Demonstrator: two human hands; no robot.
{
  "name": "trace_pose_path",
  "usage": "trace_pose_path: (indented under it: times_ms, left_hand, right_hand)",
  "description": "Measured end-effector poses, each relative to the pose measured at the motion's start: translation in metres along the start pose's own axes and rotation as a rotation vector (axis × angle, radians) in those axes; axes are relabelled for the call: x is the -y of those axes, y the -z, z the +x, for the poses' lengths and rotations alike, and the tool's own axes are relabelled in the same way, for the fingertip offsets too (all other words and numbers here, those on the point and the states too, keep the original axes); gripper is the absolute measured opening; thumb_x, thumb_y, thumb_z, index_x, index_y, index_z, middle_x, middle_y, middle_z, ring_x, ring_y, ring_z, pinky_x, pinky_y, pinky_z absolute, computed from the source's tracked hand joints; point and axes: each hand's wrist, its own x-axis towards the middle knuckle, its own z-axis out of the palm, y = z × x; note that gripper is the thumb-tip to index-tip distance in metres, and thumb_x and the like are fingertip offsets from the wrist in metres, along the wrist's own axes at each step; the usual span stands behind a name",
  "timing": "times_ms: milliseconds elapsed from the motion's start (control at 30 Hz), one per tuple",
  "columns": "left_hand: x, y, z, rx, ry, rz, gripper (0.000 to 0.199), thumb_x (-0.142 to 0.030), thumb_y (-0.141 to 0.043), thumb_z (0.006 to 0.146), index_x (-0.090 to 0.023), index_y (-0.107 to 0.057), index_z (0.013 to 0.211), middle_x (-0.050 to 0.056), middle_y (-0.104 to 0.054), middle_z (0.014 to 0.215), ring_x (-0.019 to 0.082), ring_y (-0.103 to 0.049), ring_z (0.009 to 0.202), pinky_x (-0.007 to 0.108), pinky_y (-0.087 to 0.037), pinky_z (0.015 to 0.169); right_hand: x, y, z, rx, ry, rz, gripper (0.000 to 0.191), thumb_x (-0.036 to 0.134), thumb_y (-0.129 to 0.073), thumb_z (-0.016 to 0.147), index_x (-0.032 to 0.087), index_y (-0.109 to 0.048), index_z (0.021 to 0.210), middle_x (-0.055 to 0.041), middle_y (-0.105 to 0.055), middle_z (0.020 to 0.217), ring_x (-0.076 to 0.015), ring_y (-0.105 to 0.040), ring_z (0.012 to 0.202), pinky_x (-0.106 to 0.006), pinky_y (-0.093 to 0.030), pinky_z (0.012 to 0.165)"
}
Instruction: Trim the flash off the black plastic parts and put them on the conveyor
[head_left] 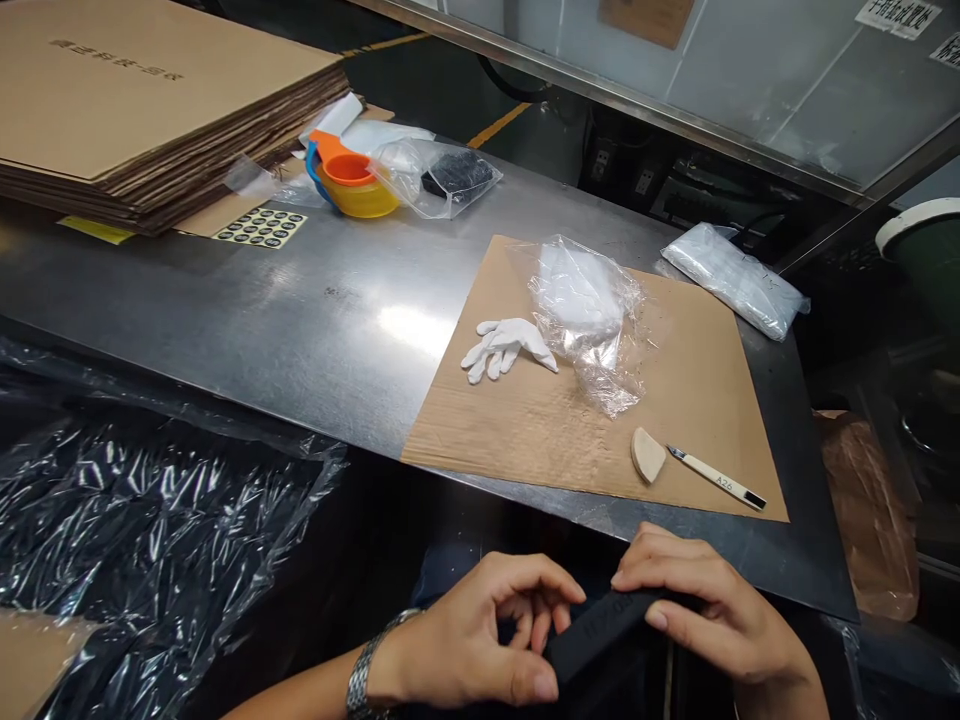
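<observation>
Low in the head view I have a long black bar with lettering on its face [596, 635], just off the table's near edge. My right hand [709, 600] is closed round its far end, fingers over the top and thumb on the near side. At the other end, my left hand [487, 630] curls its fingers and thumb about the bar. Its lower part is dark and hard to make out. Beyond my hands, on a cardboard sheet [525, 450], lie a knife marked A26 [716, 478], a beige wedge-shaped pad [647, 456] and a white glove [508, 347].
A clear plastic bag with white contents [581, 295] lies on the cardboard. Stacked cardboard [165, 90], nested coloured scoops [352, 185], a bagged black item [456, 178] and a sticker sheet [262, 228] sit on the metal table [330, 330]. Black plastic-wrapped goods [150, 510] are lower left.
</observation>
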Motion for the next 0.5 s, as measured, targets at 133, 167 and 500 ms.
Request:
trace_pose_path:
  times_ms: [133, 167, 500]
  left_hand:
    - [0.0009, -0.0018, -0.0057, -0.066, -0.079, 0.090, 0.040, -0.034, -0.077, 0.064, -0.016, -0.063, 0.096, 0.000, -0.056, 0.074, 0.008, -0.049, 0.058, 0.020, -0.040, 0.055]
    - [0.0008, -0.0022, -0.0066, -0.076, -0.104, 0.119, 0.037, -0.032, -0.077, 0.064, -0.016, -0.064, 0.095, 0.000, -0.056, 0.073, 0.008, -0.050, 0.058, 0.020, -0.041, 0.055]
    - [0.0012, -0.0040, -0.0104, -0.108, -0.148, 0.321, 0.035, -0.032, -0.076, 0.066, -0.014, -0.065, 0.093, 0.002, -0.057, 0.071, 0.010, -0.052, 0.058, 0.021, -0.044, 0.055]
  right_hand:
    - [-0.0014, -0.0008, 0.0012, -0.009, -0.004, 0.009, 0.030, 0.017, -0.050, 0.086, 0.017, -0.060, 0.114, -0.0094, -0.062, 0.093, -0.0187, -0.054, 0.084, -0.036, -0.043, 0.073]
    - [-0.0017, -0.0010, 0.0017, -0.010, -0.002, 0.007, 0.030, 0.017, -0.050, 0.086, 0.018, -0.060, 0.114, -0.0092, -0.062, 0.093, -0.0186, -0.054, 0.084, -0.036, -0.043, 0.073]
    - [-0.0043, -0.0007, 0.0012, -0.010, 0.003, 0.005, 0.030, 0.016, -0.050, 0.086, 0.018, -0.059, 0.114, -0.0086, -0.062, 0.094, -0.0180, -0.054, 0.084, -0.035, -0.043, 0.073]
